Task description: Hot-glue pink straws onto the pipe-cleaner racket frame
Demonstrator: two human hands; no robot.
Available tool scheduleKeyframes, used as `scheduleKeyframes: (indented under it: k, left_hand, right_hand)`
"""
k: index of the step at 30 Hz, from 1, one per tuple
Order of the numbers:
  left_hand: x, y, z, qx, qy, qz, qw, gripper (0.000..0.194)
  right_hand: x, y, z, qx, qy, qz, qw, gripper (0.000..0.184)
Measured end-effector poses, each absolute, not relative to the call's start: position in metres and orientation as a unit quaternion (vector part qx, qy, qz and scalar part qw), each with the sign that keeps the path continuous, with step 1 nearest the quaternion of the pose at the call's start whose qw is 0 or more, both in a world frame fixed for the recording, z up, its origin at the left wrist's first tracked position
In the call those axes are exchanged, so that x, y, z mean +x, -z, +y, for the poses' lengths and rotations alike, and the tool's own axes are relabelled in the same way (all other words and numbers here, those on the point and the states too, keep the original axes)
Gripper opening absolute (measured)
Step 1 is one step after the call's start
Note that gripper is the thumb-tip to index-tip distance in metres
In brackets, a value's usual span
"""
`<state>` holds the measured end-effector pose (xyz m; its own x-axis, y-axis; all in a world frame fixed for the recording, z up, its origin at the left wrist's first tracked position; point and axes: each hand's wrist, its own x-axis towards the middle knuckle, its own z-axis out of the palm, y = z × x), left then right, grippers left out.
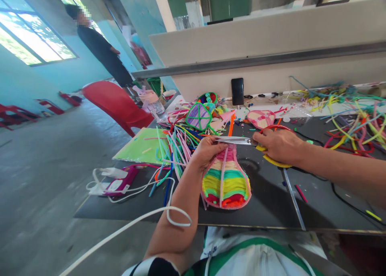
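Note:
My left hand (208,149) is closed on the narrow top end of a woven pipe-cleaner piece (226,183), striped in pink, cream, green, yellow and red, which lies on the black tabletop (265,203). My right hand (279,145) grips scissors (237,140) by their yellow handles. The steel blades point left and sit at the top of the woven piece, right by my left fingers.
Loose pipe cleaners (175,147) lie left of my hand, and more pile at the right (350,111). A round purple woven piece (198,116), a pink one (261,118), a green sheet (141,146), a phone (237,91), a red chair (116,103). A person in black (102,50) stands far left.

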<state>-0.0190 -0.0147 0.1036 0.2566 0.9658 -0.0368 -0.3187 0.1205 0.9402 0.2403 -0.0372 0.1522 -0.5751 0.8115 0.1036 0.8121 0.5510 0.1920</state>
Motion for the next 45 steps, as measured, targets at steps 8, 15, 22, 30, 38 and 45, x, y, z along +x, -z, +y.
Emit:
scheduleKeyframes:
  k: [8, 15, 22, 30, 38, 45]
  left_hand:
    - [-0.026, -0.111, -0.014, 0.438, -0.538, 0.375, 0.615, 0.034]
    - [-0.03, -0.114, -0.014, 0.431, -0.562, 0.352, 0.611, 0.033]
    - [-0.031, -0.116, -0.016, 0.429, -0.563, 0.334, 0.623, 0.031]
    - [-0.018, -0.115, -0.022, 0.439, -0.519, 0.337, 0.652, 0.036]
    - [-0.006, -0.104, -0.021, 0.483, -0.458, 0.33, 0.669, 0.037]
    - [0.0, -0.096, -0.018, 0.532, -0.427, 0.358, 0.638, 0.035]
  right_hand:
    - [0.229, -0.142, -0.01, -0.677, -0.22, -0.672, 0.206, 0.025]
    - [0.19, -0.109, 0.003, -0.673, -0.285, -0.673, 0.118, 0.044]
    - [0.171, -0.126, -0.008, -0.582, -0.293, -0.747, 0.132, 0.031]
    - [0.172, -0.145, -0.041, -0.445, -0.551, -0.607, 0.36, 0.02]
    - [0.174, -0.13, -0.036, -0.457, -0.544, -0.588, 0.386, 0.021]
    - [0.18, -0.123, -0.038, -0.458, -0.579, -0.553, 0.386, 0.021]
